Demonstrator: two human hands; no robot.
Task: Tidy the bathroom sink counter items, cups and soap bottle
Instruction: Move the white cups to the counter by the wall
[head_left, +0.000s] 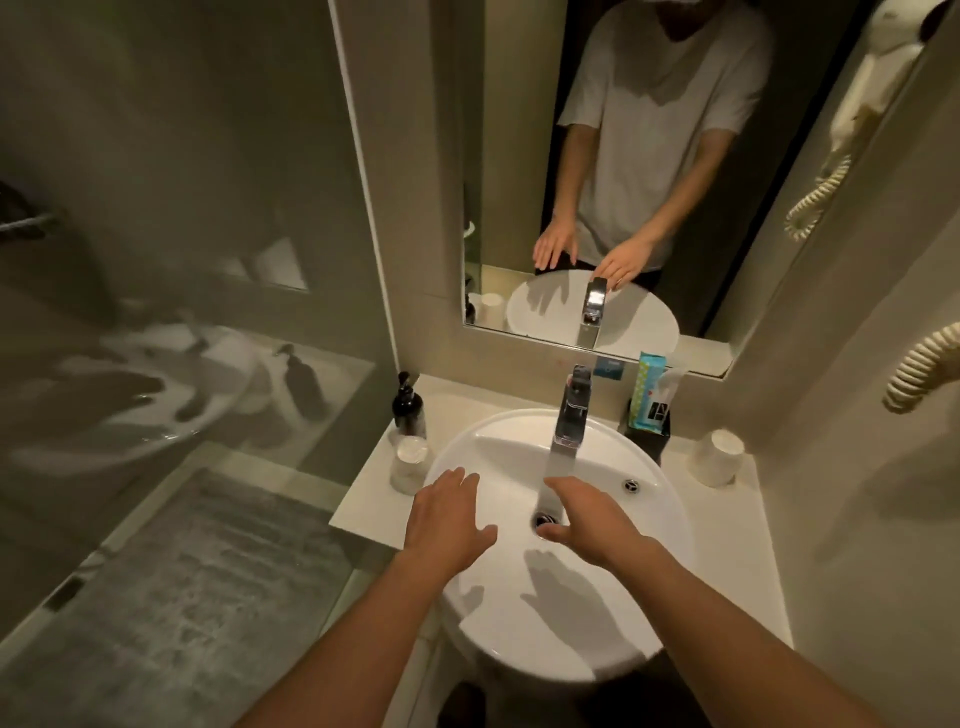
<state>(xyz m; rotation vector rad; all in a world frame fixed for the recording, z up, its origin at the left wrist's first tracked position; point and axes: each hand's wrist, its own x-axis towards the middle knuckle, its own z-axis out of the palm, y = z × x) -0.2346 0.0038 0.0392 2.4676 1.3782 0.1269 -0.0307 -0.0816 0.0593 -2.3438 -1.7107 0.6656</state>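
Observation:
A dark soap bottle (408, 405) with a pump stands at the counter's back left. Just in front of it is a covered clear cup (410, 464). A white cup (717, 457) stands on the counter at the right. My left hand (447, 519) hovers open over the left rim of the white sink (660, 525), close to the clear cup but not touching it. My right hand (587, 519) is open over the drain, fingers spread, under the chrome tap (571, 410). Neither hand holds anything.
A black holder (649, 421) with a teal packet and sachets stands behind the sink at the right. A mirror (519, 156) fills the wall ahead. A wall hairdryer with coiled cord (924, 364) hangs at right. A glass shower screen (182, 260) is at left.

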